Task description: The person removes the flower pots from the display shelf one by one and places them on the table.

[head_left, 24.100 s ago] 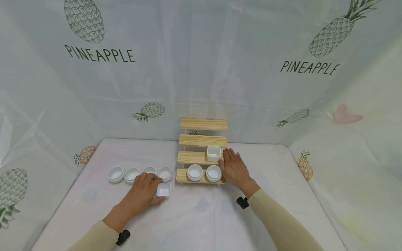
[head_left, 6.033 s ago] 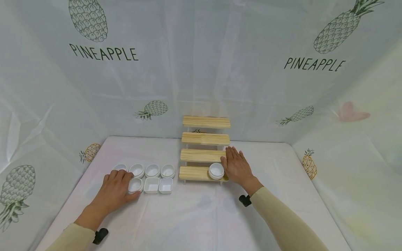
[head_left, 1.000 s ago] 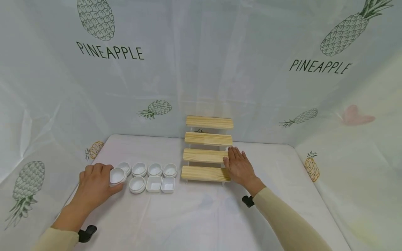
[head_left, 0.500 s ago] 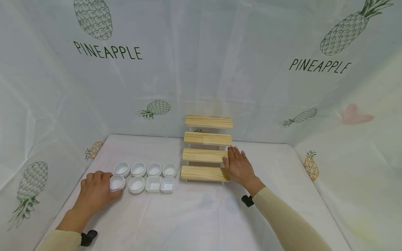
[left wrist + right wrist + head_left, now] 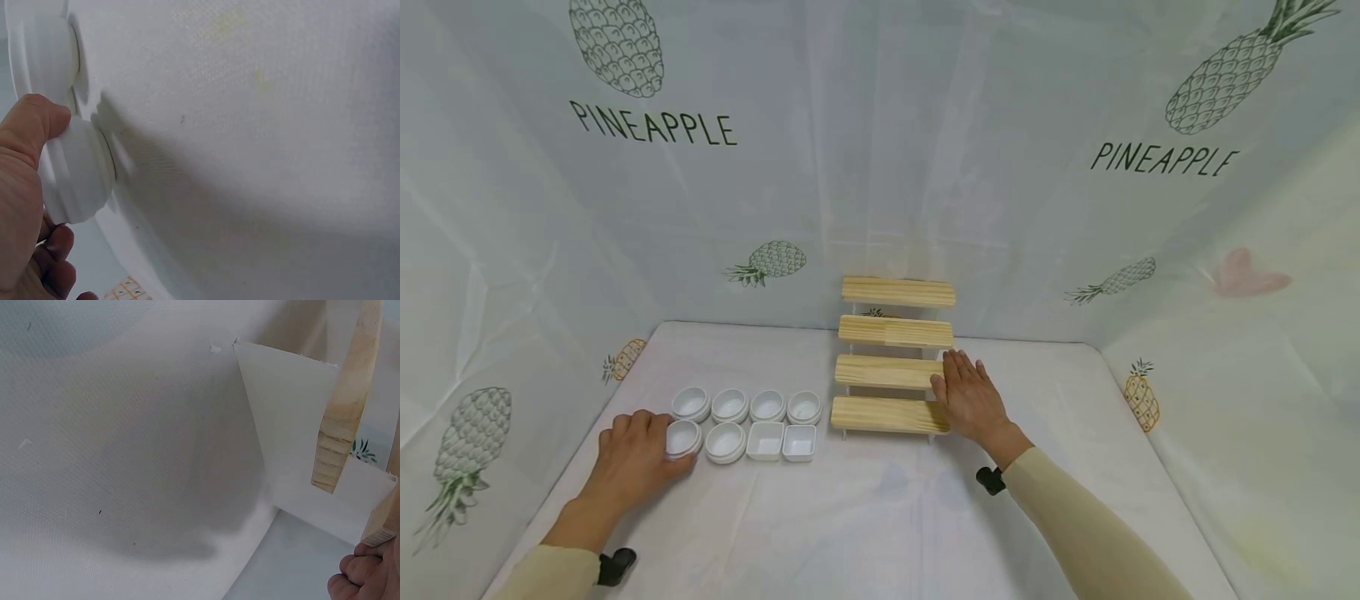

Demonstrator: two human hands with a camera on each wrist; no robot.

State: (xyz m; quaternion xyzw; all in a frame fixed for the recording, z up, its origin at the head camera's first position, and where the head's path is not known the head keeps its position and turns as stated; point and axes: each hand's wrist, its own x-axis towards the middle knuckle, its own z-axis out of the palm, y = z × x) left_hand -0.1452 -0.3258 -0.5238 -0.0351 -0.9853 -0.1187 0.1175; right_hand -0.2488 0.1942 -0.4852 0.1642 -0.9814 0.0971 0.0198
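Observation:
My left hand [image 5: 634, 457] holds a small round white bowl [image 5: 682, 437] at the left end of the front row. In the left wrist view the thumb lies on one side of this bowl [image 5: 78, 169] and fingers are at the other; its base rests on the cloth or nearly so. Beside it stand another round bowl [image 5: 726, 442] and two square white dishes [image 5: 766, 442]. My right hand [image 5: 973, 398], fingers straight, touches the right end of a four-tier wooden stand [image 5: 891, 414]. The right wrist view has curled-looking fingertips at a board end [image 5: 381, 519].
Behind the front row is a row of round white bowls [image 5: 730, 404]. The stand's boards [image 5: 895, 332] rise in steps toward the back and bear nothing. A pineapple-print sheet [image 5: 880, 167] encloses the cloth-covered table [image 5: 880, 517].
Dishes once on the stand now stand at the left. The last round bowl was carried from the lowest board to the front row's left end and lowered. The right hand stays put.

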